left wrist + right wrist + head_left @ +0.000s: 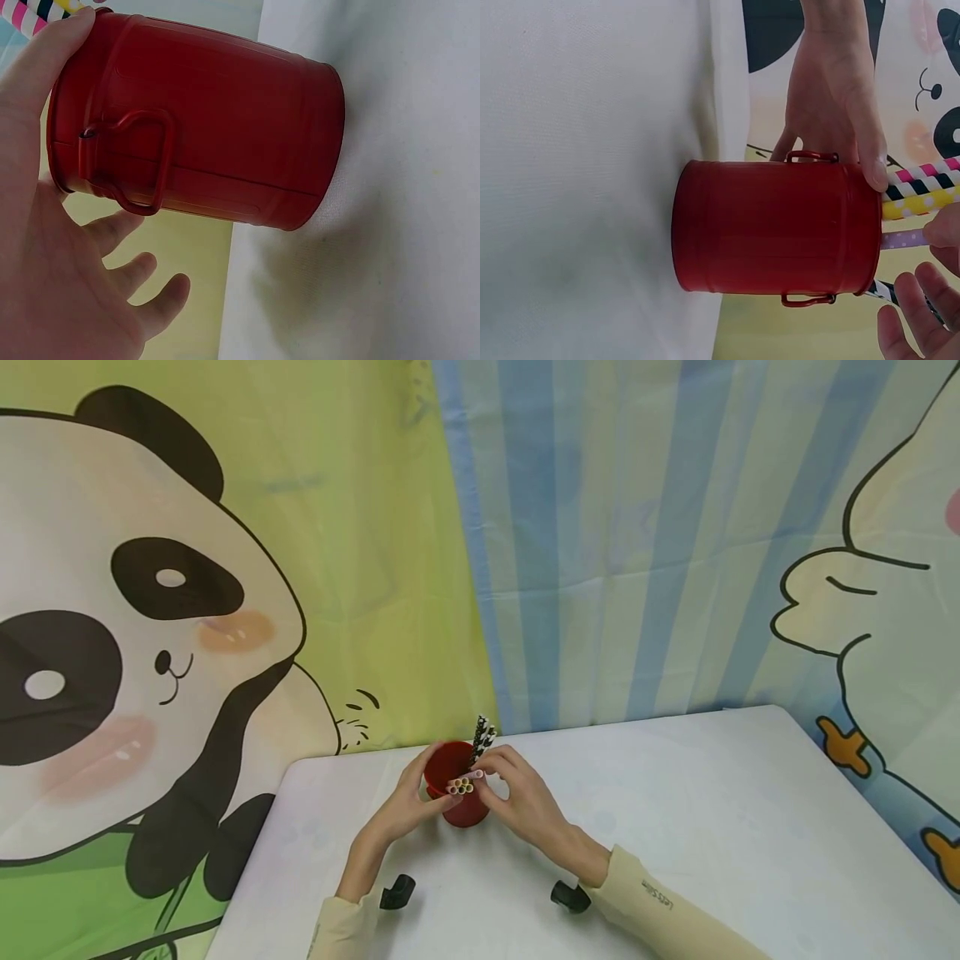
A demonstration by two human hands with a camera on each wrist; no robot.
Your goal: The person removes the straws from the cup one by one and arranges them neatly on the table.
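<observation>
My left hand (408,806) cups the red tin (459,793), thumb pressed on its rim, fingers spread behind; my right hand (517,797) pinches the paper straws (463,783) poking out of its mouth; the tin stands near the back edge of the white table (712,827); I'd judge it best to brace the tin firmly and ease the straws along its axis, keeping the bundle together.

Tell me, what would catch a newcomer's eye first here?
Probably the red metal can standing on the white table, bright paper straws poking from its mouth. The left hand steadies it at the rim while the right hand has straws in its grip. Behind, a big cartoon panda fills the backdrop.
</observation>
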